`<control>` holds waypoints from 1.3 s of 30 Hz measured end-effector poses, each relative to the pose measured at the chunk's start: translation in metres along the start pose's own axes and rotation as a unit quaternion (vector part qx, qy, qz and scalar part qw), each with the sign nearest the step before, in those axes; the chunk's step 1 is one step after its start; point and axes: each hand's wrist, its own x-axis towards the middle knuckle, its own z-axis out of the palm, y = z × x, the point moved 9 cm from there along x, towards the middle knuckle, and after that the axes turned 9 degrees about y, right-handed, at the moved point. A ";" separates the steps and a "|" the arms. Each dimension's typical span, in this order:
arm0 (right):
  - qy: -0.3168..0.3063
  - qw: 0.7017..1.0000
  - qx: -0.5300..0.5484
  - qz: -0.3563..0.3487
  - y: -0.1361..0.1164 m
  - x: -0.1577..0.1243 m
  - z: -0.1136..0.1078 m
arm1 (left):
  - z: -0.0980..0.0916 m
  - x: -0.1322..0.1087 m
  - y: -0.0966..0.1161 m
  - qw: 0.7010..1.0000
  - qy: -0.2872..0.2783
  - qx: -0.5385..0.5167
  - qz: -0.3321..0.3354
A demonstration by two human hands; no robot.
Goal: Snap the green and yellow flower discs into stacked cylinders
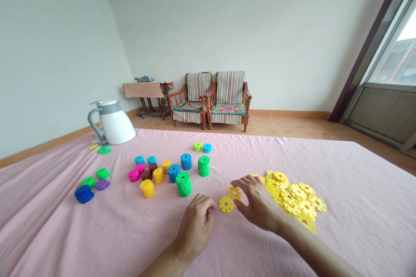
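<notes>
My right hand [256, 201] has its thumb and fingertips around the edge of a yellow notched plastic disc [234, 192]. Another yellow notched disc [225, 204] lies flat on the cloth just in front of it, very close to the first. To the left of that disc, my left hand [197, 221] rests low over the cloth with its fingers curled in, and nothing shows in them. A loose heap of yellow discs [297, 199] spreads out beyond and to the right of my right hand, which partly covers its near-left side.
Stacks of notched discs stand left of my hands: green [184, 184], blue [174, 173], yellow [147, 188], pink [133, 175] and dark blue [83, 194]. A white jug [116, 124] stands at the far left on the pink tablecloth [364, 207]. Two chairs [229, 95] are beyond the table.
</notes>
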 end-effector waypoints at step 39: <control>0.346 0.831 0.161 0.406 0.212 -0.105 -0.090 | -0.009 0.006 0.027 0.996 0.056 0.014 0.071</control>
